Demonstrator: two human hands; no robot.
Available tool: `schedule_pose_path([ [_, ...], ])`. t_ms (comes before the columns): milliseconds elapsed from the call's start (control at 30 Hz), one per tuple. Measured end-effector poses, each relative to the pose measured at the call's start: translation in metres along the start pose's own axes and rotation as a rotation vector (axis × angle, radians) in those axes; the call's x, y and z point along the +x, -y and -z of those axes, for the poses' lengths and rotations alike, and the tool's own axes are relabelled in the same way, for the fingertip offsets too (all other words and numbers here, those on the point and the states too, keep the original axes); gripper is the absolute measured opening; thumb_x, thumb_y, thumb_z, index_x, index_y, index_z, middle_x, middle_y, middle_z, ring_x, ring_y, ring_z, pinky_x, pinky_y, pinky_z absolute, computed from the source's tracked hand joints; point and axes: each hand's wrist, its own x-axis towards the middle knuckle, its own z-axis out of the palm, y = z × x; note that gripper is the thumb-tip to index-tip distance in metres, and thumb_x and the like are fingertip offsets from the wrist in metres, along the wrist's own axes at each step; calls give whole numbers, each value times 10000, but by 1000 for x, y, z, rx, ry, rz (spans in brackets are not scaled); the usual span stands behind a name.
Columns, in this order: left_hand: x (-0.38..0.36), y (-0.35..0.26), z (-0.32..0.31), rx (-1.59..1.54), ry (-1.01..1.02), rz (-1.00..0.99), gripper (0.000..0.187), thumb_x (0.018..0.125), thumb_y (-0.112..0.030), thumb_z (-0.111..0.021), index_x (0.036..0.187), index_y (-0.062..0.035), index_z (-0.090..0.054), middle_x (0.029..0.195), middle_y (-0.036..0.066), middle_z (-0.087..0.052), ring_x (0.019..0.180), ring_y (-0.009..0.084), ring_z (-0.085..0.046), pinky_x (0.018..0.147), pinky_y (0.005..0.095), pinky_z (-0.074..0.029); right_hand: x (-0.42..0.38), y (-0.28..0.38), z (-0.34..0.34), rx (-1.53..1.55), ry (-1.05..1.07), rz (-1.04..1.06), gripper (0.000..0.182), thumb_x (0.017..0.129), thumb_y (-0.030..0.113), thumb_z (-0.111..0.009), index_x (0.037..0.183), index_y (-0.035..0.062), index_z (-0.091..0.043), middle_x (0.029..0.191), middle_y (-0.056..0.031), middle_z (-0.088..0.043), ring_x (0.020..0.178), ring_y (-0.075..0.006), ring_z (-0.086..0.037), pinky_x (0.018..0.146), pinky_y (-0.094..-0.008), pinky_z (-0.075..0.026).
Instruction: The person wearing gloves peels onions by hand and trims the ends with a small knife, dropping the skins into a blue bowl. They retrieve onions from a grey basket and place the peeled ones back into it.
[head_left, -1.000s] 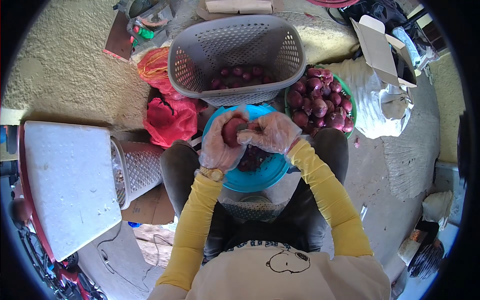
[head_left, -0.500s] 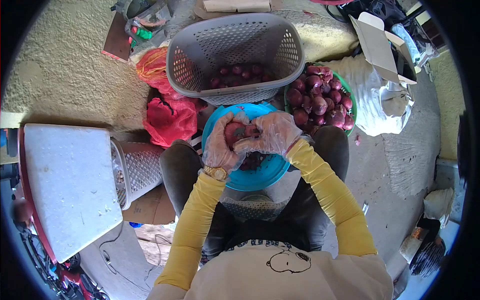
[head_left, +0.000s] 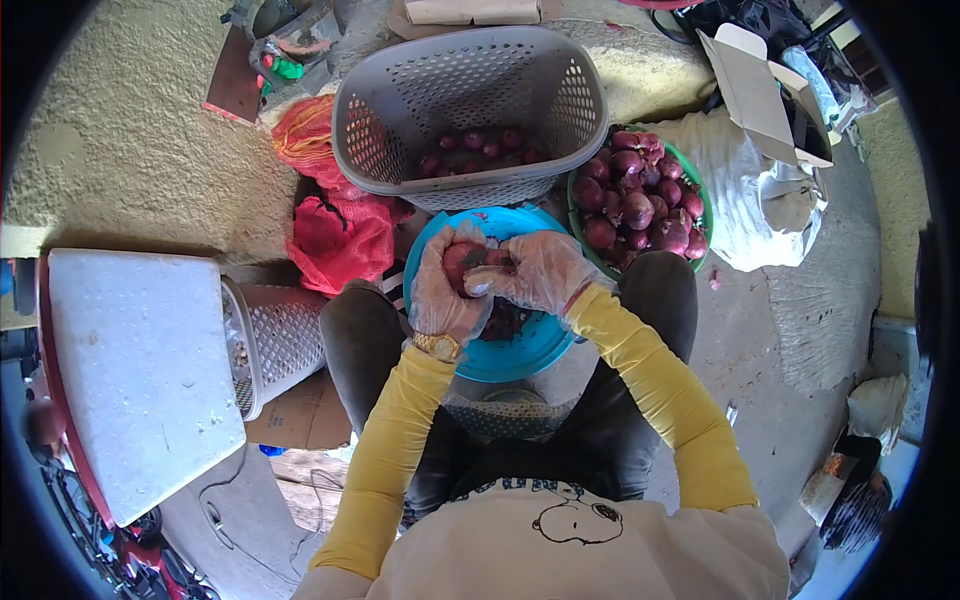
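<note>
In a clear plastic glove, my left hand [head_left: 437,300] is closed around a red onion [head_left: 461,262] above a blue basin [head_left: 535,355]. My right hand [head_left: 548,270], gloved the same way, presses its curled fingers and thumb against the onion's right side, pinching a piece of dark reddish onion skin [head_left: 498,260]. Dark scraps of onion skin [head_left: 508,322] lie in the basin below both hands. Close to my right hand, a green basket [head_left: 708,215] holds a heap of red onions [head_left: 640,210].
Beyond the basin stands a grey perforated basket [head_left: 470,190] with several onions at its bottom. Red mesh sacks [head_left: 345,245] lie left of it. A white foam lid [head_left: 140,370] and a white plastic basket [head_left: 285,335] are at the left. A white sack [head_left: 770,220] sits at the right.
The onion and both hands have shifted slightly to the left. The right fingers have drawn in closer on the onion's side, and its wrist has moved a little.
</note>
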Motion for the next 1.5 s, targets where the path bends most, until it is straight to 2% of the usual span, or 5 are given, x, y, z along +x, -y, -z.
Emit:
schedule_pose_path([
  [67, -9, -4, -3, 640, 87, -254, 417, 982, -84, -617, 1353, -6, -443, 1247, 98, -584, 1157, 213, -586, 1053, 378, -510, 1, 1, 10, 41, 11, 14, 780, 744, 842, -628, 843, 81, -765, 745, -182, -706, 724, -371, -698, 691, -448, -545],
  [467, 8, -8, 2, -425, -38, 206, 392, 990, -57, -586, 1354, 0, -453, 1209, 100, -567, 1187, 219, -553, 1094, 374, -476, 3, 4, 14, -165, 91, -2, 808, 701, 894, -606, 888, 129, -787, 758, -168, -716, 758, -346, -714, 744, -448, -553],
  [567, -5, -3, -5, 574, 28, -233, 282, 1020, -117, -552, 1281, -14, -524, 1143, 87, -593, 1122, 216, -575, 1042, 375, -499, 3, 4, 13, -160, 94, -15, 812, 714, 898, -589, 886, 129, -787, 756, -170, -716, 754, -345, -715, 742, -447, -554],
  [967, 6, 2, 14, 684, 62, -210, 656, 877, -129, -764, 1409, 40, -420, 1296, 128, -608, 1193, 210, -608, 1047, 336, -491, 3, 2, 11, -113, 52, -9, 801, 728, 897, -578, 890, 142, -792, 741, -164, -712, 730, -344, -710, 714, -438, -553],
  [1500, -4, -16, -21, 211, -38, 16, 322, 998, -91, -592, 1293, -28, -475, 1216, 90, -607, 1142, 175, -577, 1088, 339, -462, 4, 4, 15, -105, 43, 12, 761, 739, 864, -609, 841, 128, -773, 733, -159, -706, 713, -344, -697, 690, -435, -544],
])
